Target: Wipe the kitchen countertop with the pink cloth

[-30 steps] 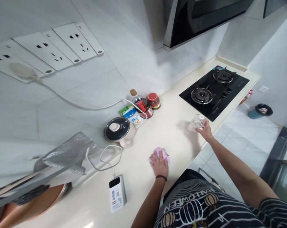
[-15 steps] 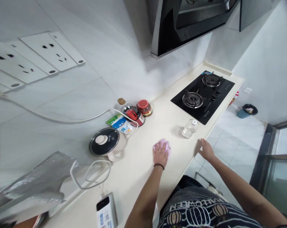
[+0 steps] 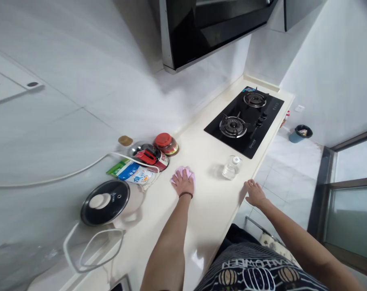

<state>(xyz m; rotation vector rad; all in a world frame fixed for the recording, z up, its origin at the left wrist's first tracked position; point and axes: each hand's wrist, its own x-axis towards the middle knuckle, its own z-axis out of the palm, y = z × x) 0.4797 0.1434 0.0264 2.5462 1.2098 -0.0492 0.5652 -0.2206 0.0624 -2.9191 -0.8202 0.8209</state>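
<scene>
My left hand (image 3: 183,182) lies flat, fingers spread, pressing a pink cloth (image 3: 187,171) onto the cream countertop (image 3: 207,202), close to the jars by the wall. My right hand (image 3: 255,192) rests open on the counter's front edge and holds nothing. A small clear glass bottle with a white cap (image 3: 231,167) stands upright on the counter between my two hands, a little beyond the right one and apart from it.
A red-lidded jar (image 3: 166,144), a canister with a red clip (image 3: 148,155), a cork-topped bottle (image 3: 125,140) and a blue-green packet (image 3: 130,172) line the wall. A small cooker (image 3: 106,201) with a white cable sits left. A black two-burner hob (image 3: 244,120) lies beyond. A bin (image 3: 300,132) stands on the floor.
My right hand let go of the glass bottle and drew back to the counter's edge. My left hand slid the pink cloth away from me, toward the jars at the wall.
</scene>
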